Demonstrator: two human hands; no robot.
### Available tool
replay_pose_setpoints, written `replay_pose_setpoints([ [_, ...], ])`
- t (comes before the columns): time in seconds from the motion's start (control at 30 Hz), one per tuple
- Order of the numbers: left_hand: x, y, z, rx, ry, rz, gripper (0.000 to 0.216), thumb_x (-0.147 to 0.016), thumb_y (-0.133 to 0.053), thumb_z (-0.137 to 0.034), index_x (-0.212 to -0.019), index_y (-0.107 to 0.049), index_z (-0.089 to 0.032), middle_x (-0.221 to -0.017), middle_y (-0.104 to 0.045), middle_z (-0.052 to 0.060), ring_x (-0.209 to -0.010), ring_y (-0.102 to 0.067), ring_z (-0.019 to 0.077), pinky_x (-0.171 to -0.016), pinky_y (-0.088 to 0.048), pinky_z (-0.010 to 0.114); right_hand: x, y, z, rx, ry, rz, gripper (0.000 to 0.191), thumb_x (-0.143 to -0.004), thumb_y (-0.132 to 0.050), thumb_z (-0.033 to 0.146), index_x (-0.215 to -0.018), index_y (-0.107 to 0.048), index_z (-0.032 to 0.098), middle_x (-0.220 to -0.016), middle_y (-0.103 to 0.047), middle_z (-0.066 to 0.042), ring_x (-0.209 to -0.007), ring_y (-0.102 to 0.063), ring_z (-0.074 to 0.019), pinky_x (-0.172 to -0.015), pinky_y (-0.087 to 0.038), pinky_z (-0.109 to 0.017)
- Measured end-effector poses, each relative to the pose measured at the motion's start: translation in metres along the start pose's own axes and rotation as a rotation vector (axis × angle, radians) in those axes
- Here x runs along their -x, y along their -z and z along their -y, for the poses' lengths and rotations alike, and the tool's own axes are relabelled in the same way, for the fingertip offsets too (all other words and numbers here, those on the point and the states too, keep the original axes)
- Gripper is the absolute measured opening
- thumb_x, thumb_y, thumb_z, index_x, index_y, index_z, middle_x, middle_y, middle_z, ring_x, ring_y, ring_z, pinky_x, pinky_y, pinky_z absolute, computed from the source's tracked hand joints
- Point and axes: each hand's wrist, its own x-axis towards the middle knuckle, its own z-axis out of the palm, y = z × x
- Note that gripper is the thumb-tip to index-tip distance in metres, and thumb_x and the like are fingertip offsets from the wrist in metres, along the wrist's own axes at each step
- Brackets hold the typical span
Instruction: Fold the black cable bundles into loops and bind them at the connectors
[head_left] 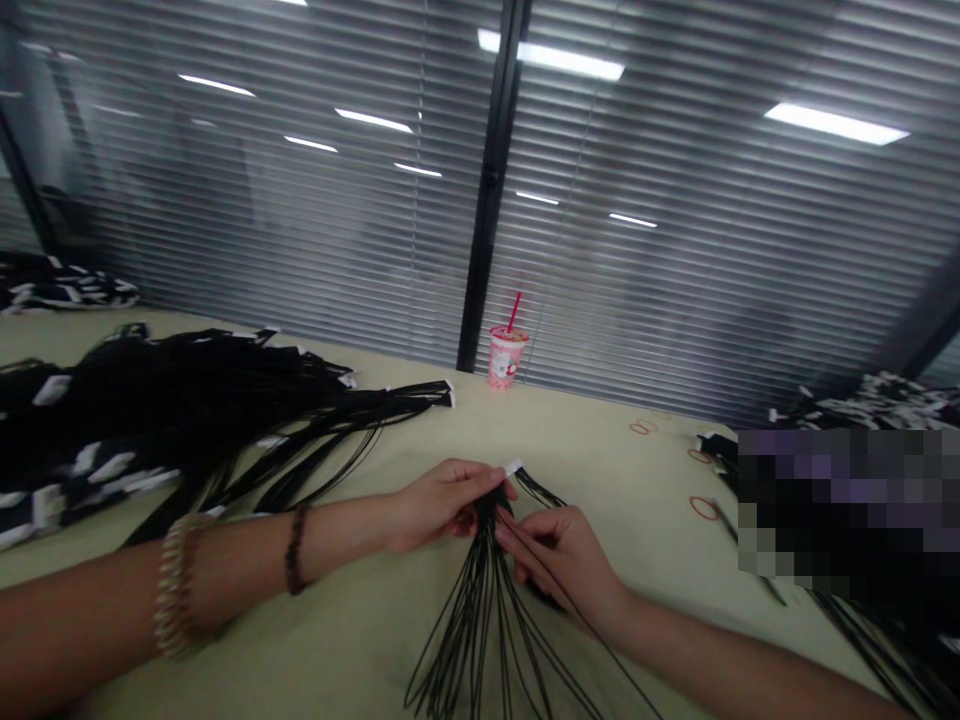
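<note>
My left hand (442,500) is closed around the top of a bundle of thin black cables (480,610), its thumb lying across it. The loose strands fan out downward toward the bottom of the view. My right hand (566,560) is closed just below, with its fingertips pinching some strands of the same bundle. A white connector (514,467) shows just beyond the left fingertips, and black wires run from it to the right behind my right hand. How many strands each hand holds is hidden by the fingers.
A large heap of black cables with white ends (172,390) covers the table's left side. More cables (892,400) lie at the right, partly behind a pixelated patch. Reddish rubber bands (703,508) and a thin dark rod (754,560) lie nearby. A pink cup with a straw (506,362) stands by the blinds.
</note>
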Motion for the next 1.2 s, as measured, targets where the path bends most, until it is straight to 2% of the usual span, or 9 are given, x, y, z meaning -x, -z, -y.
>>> replay_pose_setpoints([
  [0.13,0.002,-0.002,-0.001,-0.045,-0.016,-0.030,0.045,-0.070,-0.049,-0.052,-0.090,-0.055,-0.012,-0.069,-0.061,0.002,-0.043,-0.044,0.0012,-0.039,-0.022,0.013,0.003,-0.002,0.000,-0.017,0.039,0.019,0.044,-0.073,-0.052,0.047,-0.049,-0.051,0.010,-0.042,-0.035,0.004,-0.040,-0.025,-0.0021,-0.040,-0.015,-0.017],
  [0.3,0.002,-0.001,0.000,-0.030,0.002,-0.031,0.045,-0.070,-0.050,-0.052,-0.091,-0.055,-0.013,-0.070,-0.062,0.003,-0.045,-0.047,0.0025,-0.040,-0.026,0.013,0.003,-0.006,0.000,-0.107,0.054,-0.012,0.038,-0.073,-0.055,0.042,-0.052,-0.051,0.010,-0.047,-0.041,0.002,-0.046,-0.032,-0.0038,-0.045,-0.023,-0.017],
  [0.43,0.001,0.001,-0.001,-0.004,0.030,0.000,0.044,-0.069,-0.051,-0.052,-0.088,-0.055,-0.013,-0.071,-0.063,0.003,-0.047,-0.050,0.0038,-0.040,-0.028,0.013,0.004,-0.006,-0.002,-0.146,0.057,-0.023,0.038,-0.074,-0.054,0.043,-0.055,-0.051,0.010,-0.047,-0.040,0.003,-0.044,-0.031,-0.0031,-0.043,-0.021,-0.017],
  [0.67,0.002,0.001,-0.002,-0.012,0.034,-0.007,0.043,-0.069,-0.051,-0.051,-0.089,-0.054,-0.012,-0.071,-0.063,0.003,-0.045,-0.049,0.0029,-0.039,-0.026,0.013,0.006,-0.005,0.003,-0.079,0.051,-0.055,0.042,-0.075,-0.050,0.047,-0.054,-0.050,0.011,-0.045,-0.038,0.004,-0.040,-0.029,-0.0023,-0.039,-0.020,-0.016],
  [0.8,0.002,0.000,-0.001,0.014,0.031,-0.014,0.044,-0.068,-0.052,-0.051,-0.089,-0.055,-0.012,-0.069,-0.062,0.003,-0.048,-0.051,0.0040,-0.042,-0.027,0.013,0.006,-0.005,0.003,-0.093,0.007,-0.014,0.046,-0.077,-0.043,0.052,-0.057,-0.052,0.011,-0.044,-0.039,0.003,-0.036,-0.029,-0.0026,-0.035,-0.018,-0.016],
  [0.97,0.002,0.001,0.000,0.030,0.017,-0.056,0.046,-0.067,-0.053,-0.051,-0.092,-0.055,-0.013,-0.075,-0.063,0.005,-0.049,-0.051,0.0039,-0.043,-0.029,0.013,0.006,-0.002,0.004,-0.016,0.123,0.007,0.036,-0.076,-0.049,0.042,-0.057,-0.056,0.012,-0.048,-0.042,0.002,-0.043,-0.034,-0.0043,-0.041,-0.024,-0.016],
  [1.07,0.001,0.001,0.001,0.020,0.001,-0.036,0.046,-0.070,-0.050,-0.050,-0.097,-0.054,-0.014,-0.082,-0.063,0.006,-0.045,-0.049,0.0022,-0.040,-0.027,0.013,0.004,0.003,0.009,0.068,0.083,0.042,0.038,-0.079,-0.043,0.042,-0.059,-0.056,0.013,-0.044,-0.040,0.003,-0.038,-0.034,-0.0046,-0.038,-0.023,-0.016],
  [1.2,0.000,0.002,0.001,-0.026,-0.035,0.004,0.045,-0.072,-0.048,-0.050,-0.100,-0.053,-0.014,-0.071,-0.060,0.002,-0.039,-0.048,0.0021,-0.034,-0.022,0.013,0.000,0.007,0.014,0.139,0.083,0.027,0.039,-0.081,-0.040,0.042,-0.065,-0.058,0.012,-0.044,-0.039,0.003,-0.035,-0.034,-0.0042,-0.036,-0.022,-0.016],
])
